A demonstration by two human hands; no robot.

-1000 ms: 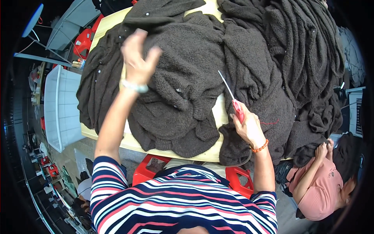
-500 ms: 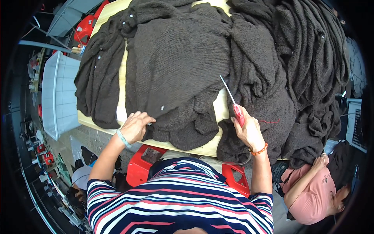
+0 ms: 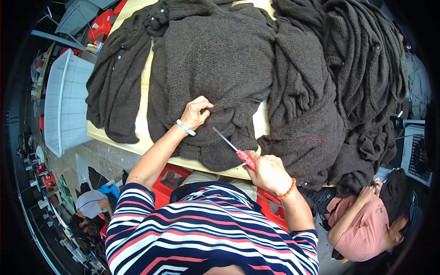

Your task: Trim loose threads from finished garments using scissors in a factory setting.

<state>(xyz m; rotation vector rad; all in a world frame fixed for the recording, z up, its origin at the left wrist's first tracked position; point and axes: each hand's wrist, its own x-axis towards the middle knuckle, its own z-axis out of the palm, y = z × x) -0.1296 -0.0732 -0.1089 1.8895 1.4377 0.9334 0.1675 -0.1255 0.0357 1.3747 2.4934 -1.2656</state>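
Observation:
A dark brown knit garment (image 3: 220, 59) lies spread on the pale wooden table (image 3: 145, 103), its near part bunched up. My left hand (image 3: 196, 112), fingers curled in a pinch, grips a bit of the knit near its middle. In my right hand (image 3: 270, 173) are red-handled scissors (image 3: 246, 158), closed into one slim metal blade. Their tip points up and left over the bunched knit, a short way below my left hand. Whether the tip touches the cloth I cannot tell. My right palm hides the rear of the handle.
More dark brown knits (image 3: 362, 59) are heaped along the right, one with a red thread (image 3: 317, 139) on it. A white plastic bin (image 3: 68, 101) stands left of the table. A red stool (image 3: 270, 206) is beneath me. A co-worker in a pink top (image 3: 362, 224) sits at the right.
My left hand has moved right and up from the garment's near left corner and now pinches the knit. The scissors have swung left and down towards it. The knit's near edge has shifted.

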